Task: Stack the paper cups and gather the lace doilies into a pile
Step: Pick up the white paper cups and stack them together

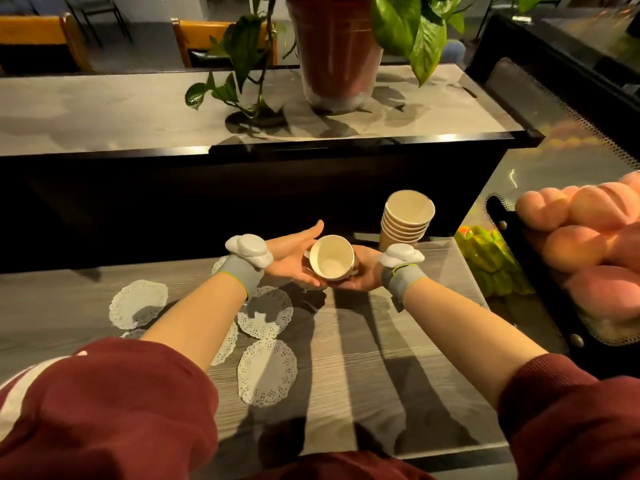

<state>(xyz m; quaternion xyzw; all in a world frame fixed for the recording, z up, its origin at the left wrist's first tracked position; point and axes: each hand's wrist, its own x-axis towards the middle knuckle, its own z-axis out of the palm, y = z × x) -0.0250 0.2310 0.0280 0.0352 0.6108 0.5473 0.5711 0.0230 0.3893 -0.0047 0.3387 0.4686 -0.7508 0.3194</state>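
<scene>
Hidden parts: base and outer wall of the held cup (331, 258) mostly covered by both palms; fingertips of the right hand (363, 271) out of sight behind the cup; whether more than one cup sits in the hands cannot be told.
Cut off: one doily (227, 344) partly under the left forearm; another at the far edge behind the left wrist band (239, 271); a third barely visible near the left sleeve (104, 403).
Hard to make out: shadows across the wooden counter (363, 358) blur doily edges.
Cup direction: held cup tipped on its side, mouth toward the camera, long axis running away toward the dark shelf front (207, 202).
Cup stack (407, 220): upright with a slight lean, mouths up, standing on the counter's far right, just beside the right wrist tracker (401, 255).
Cup look: pale cream inside, rolled white rim, brown outside; several rims nested in the stack.
Left hand (294, 251): palm up, fingers straight and loosely apart, cradling the cup from the left and below.
Right hand: curled under the cup's right side, touching it; exact finger spread cannot be told.
Doilies: white, round, lace-edged, flat on the counter; clearest ones at (138, 303), (266, 313) and (267, 372), scattered left of centre, some overlapping.
Cup position: above the counter's far middle, between both hands.
</scene>
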